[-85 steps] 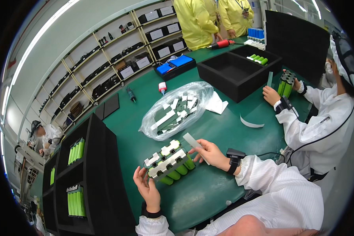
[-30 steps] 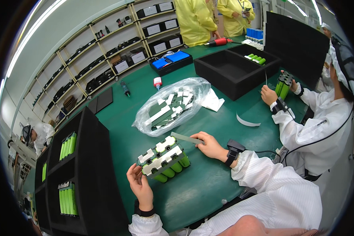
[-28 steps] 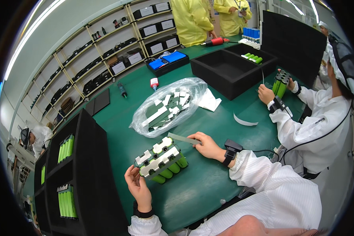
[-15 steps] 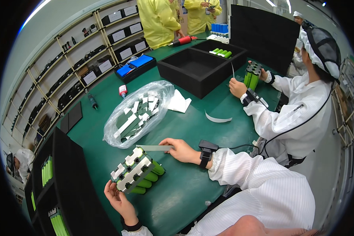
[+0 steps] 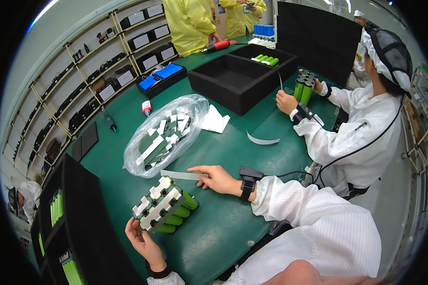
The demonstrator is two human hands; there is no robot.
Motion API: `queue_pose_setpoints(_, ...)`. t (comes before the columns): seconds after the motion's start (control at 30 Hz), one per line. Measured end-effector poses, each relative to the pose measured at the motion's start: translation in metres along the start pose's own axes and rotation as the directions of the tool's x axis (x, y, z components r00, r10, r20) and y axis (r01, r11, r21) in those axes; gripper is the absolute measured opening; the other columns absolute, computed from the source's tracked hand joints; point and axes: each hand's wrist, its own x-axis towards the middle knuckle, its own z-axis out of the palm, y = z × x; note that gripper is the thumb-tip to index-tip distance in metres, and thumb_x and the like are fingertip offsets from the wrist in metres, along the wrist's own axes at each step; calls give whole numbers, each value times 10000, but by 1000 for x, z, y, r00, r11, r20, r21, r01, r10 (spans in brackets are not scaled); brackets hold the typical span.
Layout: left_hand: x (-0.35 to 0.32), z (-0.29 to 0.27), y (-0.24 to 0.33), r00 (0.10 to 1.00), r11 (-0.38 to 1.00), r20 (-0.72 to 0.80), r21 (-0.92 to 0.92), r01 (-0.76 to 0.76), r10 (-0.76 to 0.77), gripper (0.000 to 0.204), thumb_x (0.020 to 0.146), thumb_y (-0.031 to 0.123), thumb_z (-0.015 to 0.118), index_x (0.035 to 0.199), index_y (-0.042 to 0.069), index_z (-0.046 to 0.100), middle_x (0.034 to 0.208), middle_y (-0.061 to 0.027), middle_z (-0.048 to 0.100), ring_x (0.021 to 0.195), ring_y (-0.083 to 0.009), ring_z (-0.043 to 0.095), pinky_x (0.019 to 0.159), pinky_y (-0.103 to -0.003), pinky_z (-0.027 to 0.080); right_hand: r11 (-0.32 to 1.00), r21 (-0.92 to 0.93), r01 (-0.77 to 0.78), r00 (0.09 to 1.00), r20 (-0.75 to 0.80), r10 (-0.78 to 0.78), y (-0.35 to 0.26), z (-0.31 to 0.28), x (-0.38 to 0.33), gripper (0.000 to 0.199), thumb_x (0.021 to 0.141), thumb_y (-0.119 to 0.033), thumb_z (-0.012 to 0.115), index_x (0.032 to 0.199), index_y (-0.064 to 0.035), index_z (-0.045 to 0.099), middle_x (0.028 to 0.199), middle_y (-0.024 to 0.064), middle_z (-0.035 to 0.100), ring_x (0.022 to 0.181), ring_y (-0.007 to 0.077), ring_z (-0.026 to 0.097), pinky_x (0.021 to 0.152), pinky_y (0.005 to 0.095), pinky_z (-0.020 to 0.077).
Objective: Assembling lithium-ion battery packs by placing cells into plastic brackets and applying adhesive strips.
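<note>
A green battery pack [image 5: 178, 213] of several cylindrical cells lies tilted on the table, its upper face carrying a black holder and pale cut-out strips. My left hand [image 5: 141, 240] curls its fingers round the pack's near left corner, thumb apart. Between the fingers of my right hand [image 5: 218, 179] is one end of a pale flat strip [image 5: 178, 175], which stretches left just beyond the pack's far edge. Past it, a clear plastic bag [image 5: 176, 137] lies spread out, full of white and dark strips.
A black foam rack [image 5: 88, 209] with green packs stands at my left. Farther off is a black divided tray [image 5: 242, 97]. A loose curved strip [image 5: 262, 140] and white paper [image 5: 215, 119] lie on the table. At right, a co-worker [image 5: 361, 118] holds another pack and strip.
The strip in my right hand has tilted, its free end rising and shifting slightly left. My right index finger has stretched out farther along it. My left hand stays on the pack.
</note>
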Motion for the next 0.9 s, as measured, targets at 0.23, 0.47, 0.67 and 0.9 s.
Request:
queue_pose_setpoints(0.23, 1, -1, -3, 1000, 1000, 17, -21, 0, 1, 441, 848, -116, 381, 1265, 4, 456, 1178, -115, 520, 1108, -181, 517, 999, -307, 383, 999, -11, 53, 999, -11, -53, 5, -2, 0, 129, 892, -10, 534, 999, 12, 602, 1006, 104, 672, 752, 144, 669, 609, 267, 533)
queue_pose_setpoints(0.47, 0, -6, -8, 1000, 1000, -7, 13, -17, 17, 360, 856, -107, 413, 1196, -20, 493, 1134, -104, 552, 1074, -169, 543, 969, -295, 405, 937, -209, 279, 958, -14, -288, 9, -2, 2, 151, 850, -3, 570, 979, -21, 647, 936, 77, 655, 763, 139, 627, 679, 265, 500)
queue_pose_setpoints(0.67, 0, -4, -7, 1000, 1000, -1, 27, -5, 5, 253, 887, -109, 451, 1113, -43, 542, 1057, -88, 591, 1005, -158, 581, 918, -272, 443, 942, -176, 286, 953, -48, -299, 11, -3, 2, 223, 852, -14, 558, 1049, -50, 656, 882, 45, 637, 692, 103, 558, 643, 253, 468)
queue_pose_setpoints(0.9, 1, -5, -3, 1000, 999, -12, 28, -14, 15, 217, 896, -88, 458, 1059, -30, 590, 1001, -55, 596, 908, -108, 566, 817, -238, 458, 974, -53, 219, 970, -99, -224, 9, 1, 5, 144, 859, -49, 604, 991, -37, 659, 810, 27, 635, 690, 75, 558, 634, 240, 467)
